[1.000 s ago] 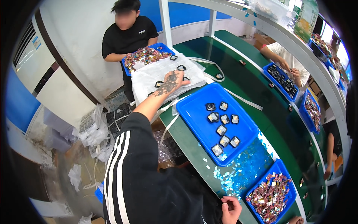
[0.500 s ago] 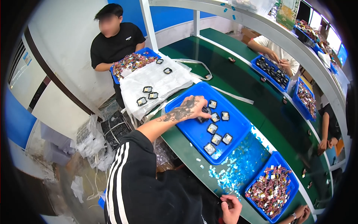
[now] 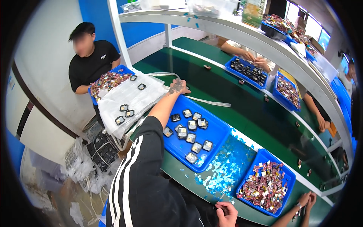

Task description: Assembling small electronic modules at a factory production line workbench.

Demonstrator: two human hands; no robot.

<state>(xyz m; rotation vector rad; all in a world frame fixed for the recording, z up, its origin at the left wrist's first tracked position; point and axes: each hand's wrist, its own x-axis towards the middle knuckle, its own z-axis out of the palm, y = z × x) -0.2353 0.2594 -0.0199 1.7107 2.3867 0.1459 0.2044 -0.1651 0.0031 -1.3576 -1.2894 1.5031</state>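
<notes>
My left hand [image 3: 180, 87] reaches over the far left corner of a blue tray [image 3: 224, 140], above the green surface. Its fingers look bent, and whether they hold anything is hidden. Inside the tray lie several small square modules with black frames and pale centres, some overlapping, one of them a module [image 3: 207, 145] toward the right side. Near the lower edge, my right hand [image 3: 227, 213] is closed, its fingers curled; what they hold, if anything, cannot be made out. Small blue film pieces [image 3: 223, 166] are scattered on the table beyond it.
A blue tray of reddish parts [image 3: 264, 185] stands to the right, with another person's hands [image 3: 308, 200] beside it. White sheeting [image 3: 132, 102] at left carries several black frames. A person [image 3: 94, 60] stands behind it. A shelf [image 3: 211, 24] spans above the green belt [image 3: 242, 113].
My left hand has moved from inside the tray to beyond its far left corner. More modules now show in the tray. The whole view has shifted; my right hand stays near the lower edge.
</notes>
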